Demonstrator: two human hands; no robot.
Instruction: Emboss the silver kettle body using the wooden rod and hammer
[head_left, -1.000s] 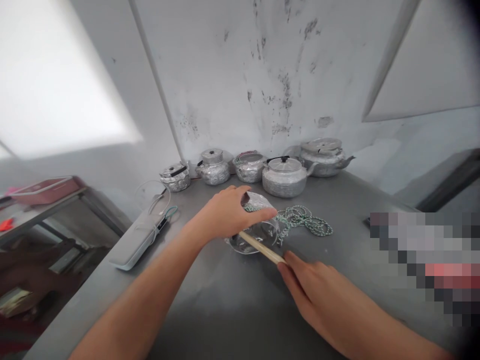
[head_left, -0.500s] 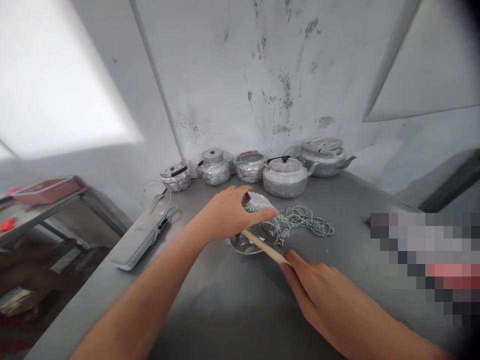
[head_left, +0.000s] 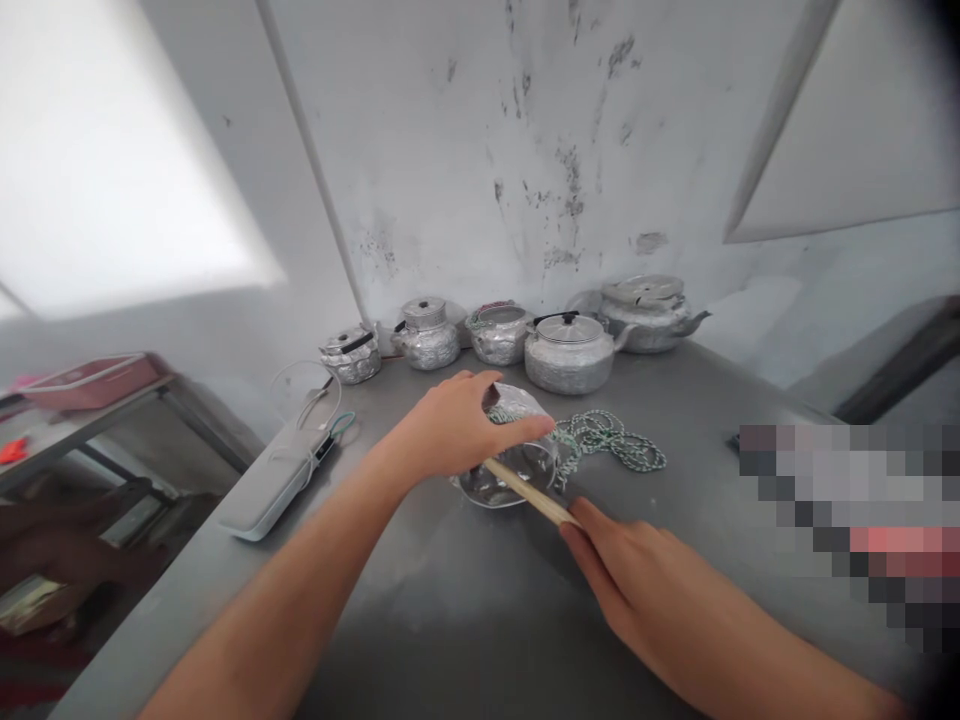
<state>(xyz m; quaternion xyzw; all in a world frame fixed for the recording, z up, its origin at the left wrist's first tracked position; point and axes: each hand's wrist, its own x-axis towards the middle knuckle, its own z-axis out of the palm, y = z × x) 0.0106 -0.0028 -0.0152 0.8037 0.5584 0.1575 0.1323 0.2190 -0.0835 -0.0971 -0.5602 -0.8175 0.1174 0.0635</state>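
Observation:
My left hand (head_left: 454, 425) reaches over a small silvery metal pot (head_left: 525, 400), its thumb and fingers spread around the near left side in a hold. The pot's round mouth (head_left: 499, 503) faces me, and part of the body is hidden behind the hand. My right hand (head_left: 622, 560) is closed round a pale wooden stick (head_left: 529, 490), whose far end reaches the pot's mouth under my left hand. A green-and-white cord (head_left: 611, 437) lies looped on the table beside the pot, with some strands against it.
Several silvery kettles and pots, among them a lidded kettle (head_left: 570, 355), line the back of the grey table (head_left: 420, 600) by the stained wall. A grey case (head_left: 277, 480) with cables lies on the left. A pink basket (head_left: 94, 382) sits on another table.
Almost nothing differs. The view has shifted very slightly; both hands, the stick and the pot keep the same places.

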